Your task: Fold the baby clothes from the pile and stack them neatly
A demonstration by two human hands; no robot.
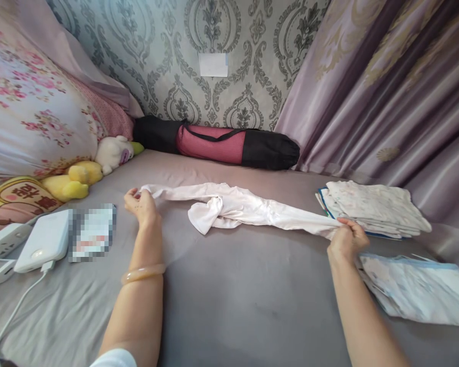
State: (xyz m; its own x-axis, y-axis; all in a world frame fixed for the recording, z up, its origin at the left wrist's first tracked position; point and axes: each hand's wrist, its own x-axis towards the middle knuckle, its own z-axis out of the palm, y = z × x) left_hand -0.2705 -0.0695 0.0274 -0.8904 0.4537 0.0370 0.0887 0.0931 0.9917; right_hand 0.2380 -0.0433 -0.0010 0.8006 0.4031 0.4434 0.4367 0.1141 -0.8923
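Observation:
A pale pink-white garment [245, 206] is stretched sideways over the grey bed sheet [252, 285], partly bunched, with a folded flap hanging near its middle. My left hand [141, 204] pinches its left end, a bracelet on that wrist. At the other end my right hand [347, 238] grips the garment, fingers closed around the fabric. Just beyond my right hand lies a stack of folded patterned cloths [375, 206]. Nearer to me on the right is another folded light-blue and white cloth [421, 290].
A black and pink rolled bag [218, 144] lies along the wall. Plush toys [74, 181] and a floral pillow [34, 107] sit at the left, near a white power bank [46, 239], its cable and a power strip [7, 240]. Purple curtains [386, 92] hang at the right.

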